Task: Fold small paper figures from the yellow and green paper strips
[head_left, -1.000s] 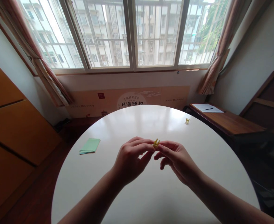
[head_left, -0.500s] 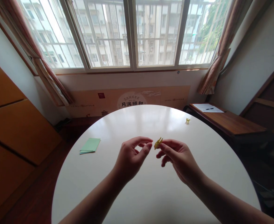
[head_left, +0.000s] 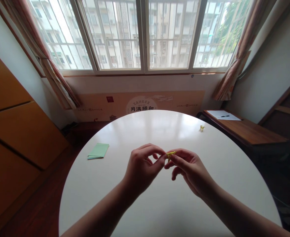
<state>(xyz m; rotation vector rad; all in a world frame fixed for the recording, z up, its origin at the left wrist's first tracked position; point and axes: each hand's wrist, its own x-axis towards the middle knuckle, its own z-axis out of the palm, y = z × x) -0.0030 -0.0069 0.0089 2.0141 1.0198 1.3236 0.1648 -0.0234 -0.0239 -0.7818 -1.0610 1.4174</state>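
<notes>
Above the middle of a round white table (head_left: pixel 159 204), my left hand (head_left: pixel 141 168) and my right hand (head_left: pixel 190 169) meet fingertip to fingertip. Both pinch a tiny folded yellow paper piece (head_left: pixel 171 153), which lies nearly flat between thumb and forefinger of each hand. Only a thin yellow sliver of it shows; the rest is hidden by my fingers.
A stack of green paper sheets (head_left: pixel 98 151) lies on the table's left side. A second small yellow folded figure (head_left: pixel 202 128) stands near the far right rim. A wooden side table (head_left: pixel 248 131) with a sheet and pen sits at right, wooden cabinets (head_left: pixel 16 131) at left.
My left hand let go of the yellow piece half a second ago, then closed on it again. The piece has tipped from upright to nearly flat. The view shifted slightly.
</notes>
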